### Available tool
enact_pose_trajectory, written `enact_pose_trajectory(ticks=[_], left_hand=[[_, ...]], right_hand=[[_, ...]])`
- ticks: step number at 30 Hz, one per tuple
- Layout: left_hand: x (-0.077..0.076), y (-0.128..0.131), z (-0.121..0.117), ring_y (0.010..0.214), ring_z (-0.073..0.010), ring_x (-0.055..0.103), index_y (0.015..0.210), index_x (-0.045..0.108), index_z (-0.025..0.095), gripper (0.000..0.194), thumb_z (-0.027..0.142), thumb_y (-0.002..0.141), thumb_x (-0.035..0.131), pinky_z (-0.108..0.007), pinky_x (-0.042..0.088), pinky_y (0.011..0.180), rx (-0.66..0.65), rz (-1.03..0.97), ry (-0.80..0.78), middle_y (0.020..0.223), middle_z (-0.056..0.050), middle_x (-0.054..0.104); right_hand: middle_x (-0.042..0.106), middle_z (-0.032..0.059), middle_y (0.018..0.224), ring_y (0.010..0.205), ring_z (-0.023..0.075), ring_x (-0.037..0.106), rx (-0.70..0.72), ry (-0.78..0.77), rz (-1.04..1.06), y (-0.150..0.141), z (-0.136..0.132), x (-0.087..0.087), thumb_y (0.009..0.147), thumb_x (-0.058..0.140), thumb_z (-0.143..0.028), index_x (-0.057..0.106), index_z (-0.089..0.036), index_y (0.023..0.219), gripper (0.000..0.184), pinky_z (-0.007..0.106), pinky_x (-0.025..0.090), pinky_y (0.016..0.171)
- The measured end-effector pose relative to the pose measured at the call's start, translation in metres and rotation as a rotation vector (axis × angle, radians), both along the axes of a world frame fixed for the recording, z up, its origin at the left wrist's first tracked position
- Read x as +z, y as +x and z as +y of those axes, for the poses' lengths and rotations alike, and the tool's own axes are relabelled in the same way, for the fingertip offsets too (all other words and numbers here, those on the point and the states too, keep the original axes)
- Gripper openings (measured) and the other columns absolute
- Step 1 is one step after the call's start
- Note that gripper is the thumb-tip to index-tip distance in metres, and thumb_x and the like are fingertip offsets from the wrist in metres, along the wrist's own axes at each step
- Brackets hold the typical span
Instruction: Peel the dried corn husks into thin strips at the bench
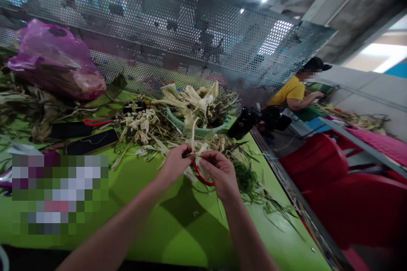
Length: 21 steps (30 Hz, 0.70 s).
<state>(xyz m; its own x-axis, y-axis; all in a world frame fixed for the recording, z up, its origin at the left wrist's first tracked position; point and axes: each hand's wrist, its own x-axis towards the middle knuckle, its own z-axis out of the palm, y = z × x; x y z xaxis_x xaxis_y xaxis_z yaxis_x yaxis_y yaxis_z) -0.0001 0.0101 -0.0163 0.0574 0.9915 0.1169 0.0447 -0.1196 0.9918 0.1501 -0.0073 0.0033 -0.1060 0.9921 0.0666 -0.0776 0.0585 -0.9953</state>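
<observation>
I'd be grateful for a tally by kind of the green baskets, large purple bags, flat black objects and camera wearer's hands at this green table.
Green basket: 1
Large purple bag: 1
Flat black objects: 2
Hands, left and right: 2
Total: 6

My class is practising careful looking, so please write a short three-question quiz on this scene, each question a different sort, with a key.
1. True or false: the purple plastic bag lies to the left of the green basket.

2. Multiple choice: what colour is the shirt of the person seated off to the right?
A) Red
B) Yellow
C) White

3. Short answer: what do the fingers of the left hand and the right hand hold, in front of the basket?

Key: 1 true; 2 B; 3 pale plant pieces
</observation>
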Motion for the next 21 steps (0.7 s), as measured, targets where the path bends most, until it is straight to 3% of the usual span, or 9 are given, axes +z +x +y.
enact_pose_trajectory(ticks=[4,8,12,14,18,21], left_hand=[[0.001,0.002,-0.003,0.065,-0.0139,0.051,0.073,0.060,0.016,0.010,0.014,0.069,0.052,-0.025,0.039,0.061,-0.082,0.084,0.032,0.068,0.000,0.058],[0.007,0.004,-0.006,0.072,-0.0152,0.055,0.080,0.062,0.015,0.014,0.017,0.072,0.052,-0.026,0.042,0.067,-0.180,-0.001,-0.012,0.077,-0.002,0.063],[0.008,0.005,-0.005,0.072,-0.0142,0.054,0.089,0.063,0.014,0.021,0.028,0.074,0.059,-0.026,0.042,0.068,-0.172,-0.143,-0.062,0.081,-0.003,0.063],[0.008,0.005,-0.005,0.068,-0.0130,0.052,0.085,0.063,0.014,0.022,0.033,0.075,0.059,-0.025,0.041,0.065,-0.153,-0.175,-0.102,0.076,-0.002,0.061],[0.009,0.004,-0.005,0.063,-0.0123,0.050,0.079,0.061,0.013,0.025,0.038,0.075,0.060,-0.025,0.039,0.063,-0.147,-0.204,-0.155,0.070,-0.001,0.058],[0.009,0.003,-0.006,0.062,-0.0116,0.049,0.077,0.060,0.013,0.025,0.038,0.075,0.061,-0.025,0.038,0.061,-0.155,-0.195,-0.163,0.067,-0.001,0.056]], right_hand=[[0.064,-0.0003,0.075,0.063,0.0108,0.055,-0.061,0.001,0.072,0.000,0.002,-0.001,0.067,0.077,-0.027,0.066,-0.020,0.083,0.020,0.023,0.044,0.059],[0.065,0.0006,0.080,0.064,0.0108,0.056,-0.088,0.022,0.118,0.000,0.004,0.000,0.069,0.074,-0.028,0.068,-0.020,0.089,0.023,0.021,0.044,0.056],[0.064,0.0002,0.080,0.047,0.0061,0.042,-0.087,0.089,0.090,-0.001,0.000,0.006,0.078,0.064,-0.034,0.063,-0.023,0.110,0.034,0.020,0.034,0.043],[0.064,0.0003,0.087,0.044,0.0051,0.036,-0.131,0.148,0.055,-0.001,-0.001,0.008,0.080,0.062,-0.035,0.059,-0.026,0.115,0.036,0.021,0.032,0.041],[0.060,-0.0001,0.083,0.050,0.0072,0.041,-0.255,0.184,-0.093,0.003,0.002,0.002,0.077,0.066,-0.037,0.061,-0.022,0.100,0.028,0.021,0.034,0.043],[0.057,0.0011,0.084,0.052,0.0083,0.041,-0.237,0.237,-0.283,0.006,0.007,-0.004,0.075,0.068,-0.038,0.062,-0.019,0.100,0.032,0.022,0.036,0.045]])
